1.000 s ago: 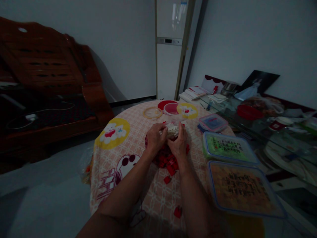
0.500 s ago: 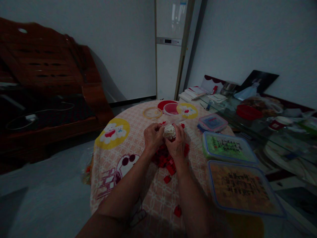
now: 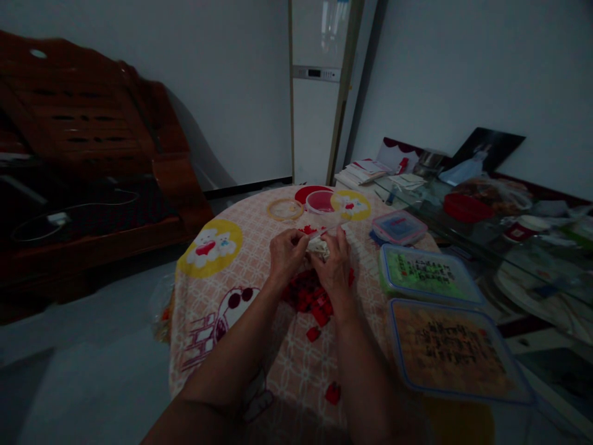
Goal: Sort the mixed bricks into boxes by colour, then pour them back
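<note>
Over the middle of the round table, both hands are together around a whitish, bumpy object [image 3: 318, 248]; its exact kind is too dim to tell. My left hand [image 3: 287, 252] is closed in a pinch at the object's left edge. My right hand [image 3: 334, 262] curls round its right side, with thumb and fingers bent. A pale, see-through strip [image 3: 331, 230] shows above the object near the fingertips. Below the hands lies a pile of small red pieces [image 3: 308, 293], partly hidden by the right wrist. Single red pieces [image 3: 332, 392] lie nearer to me.
Lidded boxes, one green [image 3: 428, 273] and one brownish [image 3: 458, 349], stand along the table's right side, with a smaller pink-rimmed box [image 3: 399, 226] behind. A round yellowish lid [image 3: 285, 209] and a pink dish [image 3: 320, 201] lie at the back. A cluttered glass table [image 3: 491, 238] adjoins on the right.
The right hand's fingers have lifted and shifted slightly right, and the pale see-through strip now shows above the whitish object. The left hand has barely moved.
</note>
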### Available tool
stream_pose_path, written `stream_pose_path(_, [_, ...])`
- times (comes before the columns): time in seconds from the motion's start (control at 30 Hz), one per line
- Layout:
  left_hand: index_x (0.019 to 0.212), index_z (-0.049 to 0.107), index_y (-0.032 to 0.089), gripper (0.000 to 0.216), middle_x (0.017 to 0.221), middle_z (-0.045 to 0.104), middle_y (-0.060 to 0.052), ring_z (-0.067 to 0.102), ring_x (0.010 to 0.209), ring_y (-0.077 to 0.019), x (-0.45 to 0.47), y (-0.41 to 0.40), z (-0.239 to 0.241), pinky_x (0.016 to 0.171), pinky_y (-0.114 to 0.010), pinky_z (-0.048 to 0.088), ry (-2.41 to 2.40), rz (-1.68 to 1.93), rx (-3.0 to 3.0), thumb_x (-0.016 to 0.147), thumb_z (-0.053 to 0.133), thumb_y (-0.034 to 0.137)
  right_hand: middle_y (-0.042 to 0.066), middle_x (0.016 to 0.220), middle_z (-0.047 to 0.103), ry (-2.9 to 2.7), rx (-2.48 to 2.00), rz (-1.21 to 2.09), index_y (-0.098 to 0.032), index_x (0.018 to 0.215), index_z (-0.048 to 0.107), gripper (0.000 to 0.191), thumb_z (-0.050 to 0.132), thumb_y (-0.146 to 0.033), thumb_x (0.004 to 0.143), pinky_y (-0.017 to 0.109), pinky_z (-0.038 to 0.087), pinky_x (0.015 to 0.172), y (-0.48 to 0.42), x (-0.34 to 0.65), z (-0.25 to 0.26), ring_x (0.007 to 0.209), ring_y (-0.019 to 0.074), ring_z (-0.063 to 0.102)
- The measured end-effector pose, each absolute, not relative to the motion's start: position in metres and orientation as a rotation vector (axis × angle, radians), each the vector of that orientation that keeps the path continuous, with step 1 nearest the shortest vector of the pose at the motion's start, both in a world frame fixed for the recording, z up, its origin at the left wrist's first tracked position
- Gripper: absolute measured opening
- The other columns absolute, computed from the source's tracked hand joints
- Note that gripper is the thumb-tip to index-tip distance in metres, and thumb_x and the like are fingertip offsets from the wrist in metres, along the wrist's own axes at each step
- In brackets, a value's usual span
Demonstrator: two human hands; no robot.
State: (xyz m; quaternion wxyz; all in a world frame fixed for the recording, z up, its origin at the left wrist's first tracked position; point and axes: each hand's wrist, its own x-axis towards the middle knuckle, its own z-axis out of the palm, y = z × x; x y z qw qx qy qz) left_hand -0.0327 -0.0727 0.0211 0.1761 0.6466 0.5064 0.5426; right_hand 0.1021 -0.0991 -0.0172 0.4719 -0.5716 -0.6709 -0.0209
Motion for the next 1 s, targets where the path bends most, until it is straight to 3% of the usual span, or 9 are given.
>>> stream_pose_path(0.27, [0.07,0.064,0.02,0.019,0.07,0.067,-0.003,0.059,0.066,-0.0165,-0.039,-0.07,0.019,0.066,-0.029,0.045,1.483,1.522,2.117,0.086,0.061,0.03,0.015,0.151,0.041,-1.6,-1.457,-0.064,-0.022,0.105,0.068,0.022,0.072,-0.03,0.085,0.05,0.043,0.108,-0.102,0.103,-0.003,0.133,0.0321,0.048])
stream_pose_path(0.43, [0.076,0.061,0.021,0.02,0.077,0.066,-0.006,0.06,0.077,-0.0197,-0.04,-0.067,0.01,0.075,-0.032,0.047,1.395,1.593,2.307,0.094,0.056,0.03,0.015,0.129,0.053,-1.558,-1.497,-0.118,-0.021,0.099,0.068,0.013,0.07,-0.027,0.087,0.045,0.048,0.1,-0.107,0.097,0.001,0.116,0.029,0.055])
stream_pose_path(0.67, [0.078,0.059,0.021,0.023,0.081,0.065,-0.006,0.059,0.083,-0.0204,-0.041,-0.066,0.003,0.08,-0.033,0.047,1.301,1.689,2.356,0.097,0.054,0.033,0.005,0.1,0.064,-1.638,-1.508,-0.027,-0.022,0.1,0.064,0.012,0.063,-0.032,0.094,0.031,0.049,0.08,-0.109,0.099,-0.002,0.091,0.0207,0.061])
stream_pose_path(0.87, [0.079,0.06,0.022,0.024,0.082,0.064,-0.006,0.059,0.084,-0.0209,-0.046,-0.061,-0.001,0.083,-0.034,0.047,1.294,1.714,2.379,0.098,0.053,0.034,0.005,0.099,0.065,-1.684,-1.556,-0.042,-0.021,0.092,0.069,0.012,0.068,-0.033,0.091,0.029,0.046,0.076,-0.107,0.1,-0.01,0.086,0.0192,0.061])
stream_pose_path(1.0, [0.081,0.063,0.022,0.025,0.081,0.065,-0.005,0.06,0.085,-0.021,-0.051,-0.054,0.0,0.094,-0.038,0.047,1.198,1.721,2.438,0.098,0.055,0.038,0.005,0.095,0.065,-1.723,-1.568,0.003,-0.021,0.088,0.07,0.012,0.074,-0.032,0.087,0.029,0.045,0.076,-0.106,0.105,-0.009,0.085,0.019,0.061])
